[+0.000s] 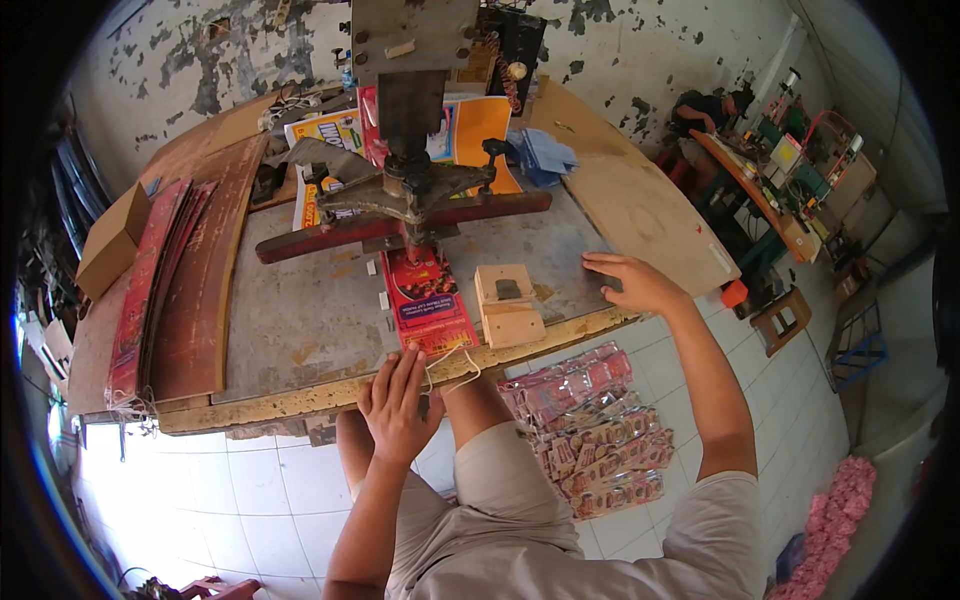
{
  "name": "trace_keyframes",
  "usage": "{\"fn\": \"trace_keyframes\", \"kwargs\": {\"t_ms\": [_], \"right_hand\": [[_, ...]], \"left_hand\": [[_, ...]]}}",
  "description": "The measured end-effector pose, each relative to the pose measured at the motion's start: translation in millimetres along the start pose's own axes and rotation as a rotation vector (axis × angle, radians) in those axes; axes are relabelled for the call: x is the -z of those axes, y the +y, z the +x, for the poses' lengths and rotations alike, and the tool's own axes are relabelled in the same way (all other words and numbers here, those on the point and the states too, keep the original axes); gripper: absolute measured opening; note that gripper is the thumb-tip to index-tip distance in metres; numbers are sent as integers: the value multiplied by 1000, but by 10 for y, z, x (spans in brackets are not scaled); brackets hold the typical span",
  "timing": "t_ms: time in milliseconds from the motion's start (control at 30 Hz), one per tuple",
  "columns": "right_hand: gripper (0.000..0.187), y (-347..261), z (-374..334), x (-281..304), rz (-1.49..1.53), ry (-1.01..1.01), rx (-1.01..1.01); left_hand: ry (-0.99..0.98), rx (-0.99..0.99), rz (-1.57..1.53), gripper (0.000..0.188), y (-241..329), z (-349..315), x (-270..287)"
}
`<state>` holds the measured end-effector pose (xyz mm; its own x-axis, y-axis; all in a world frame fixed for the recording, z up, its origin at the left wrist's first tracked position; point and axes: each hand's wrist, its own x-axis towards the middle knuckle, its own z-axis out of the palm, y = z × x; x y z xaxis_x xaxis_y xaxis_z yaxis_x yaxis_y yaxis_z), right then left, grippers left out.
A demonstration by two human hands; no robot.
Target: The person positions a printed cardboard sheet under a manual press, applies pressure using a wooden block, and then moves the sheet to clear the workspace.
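A stack of red printed cards (430, 295) lies under the press head (405, 200), its near end reaching the table's front edge. At that end my left hand (398, 408) has its fingers stretched forward, the tips touching or just over the cards. White string (455, 368) loops from the cards beside this hand. My right hand (635, 284) rests on the grey tabletop (560, 245) with fingers extended, holding nothing that I can see. Between the hands sits a light wooden block (508, 310) with a dark patch on top.
Long red strips (150, 300) and a cardboard box (112, 240) occupy the table's left side. Behind the press are printed sheets (480, 130) and blue pieces (545, 155). Bundles of packaged cards (600, 430) cover the floor below. Another person (705, 110) sits at a bench, far right.
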<state>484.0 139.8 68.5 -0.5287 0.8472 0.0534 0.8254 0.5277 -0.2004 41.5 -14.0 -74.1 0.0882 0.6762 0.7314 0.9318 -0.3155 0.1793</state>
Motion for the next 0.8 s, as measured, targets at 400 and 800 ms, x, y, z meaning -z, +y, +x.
{"fn": "trace_keyframes", "kwargs": {"t_ms": [400, 800], "right_hand": [[26, 174, -25, -95, 29, 168, 8], [11, 485, 246, -262, 272, 437, -176]], "left_hand": [[-6, 8, -1, 63, 17, -9, -4], [-11, -3, -1, 65, 39, 20, -21]]}}
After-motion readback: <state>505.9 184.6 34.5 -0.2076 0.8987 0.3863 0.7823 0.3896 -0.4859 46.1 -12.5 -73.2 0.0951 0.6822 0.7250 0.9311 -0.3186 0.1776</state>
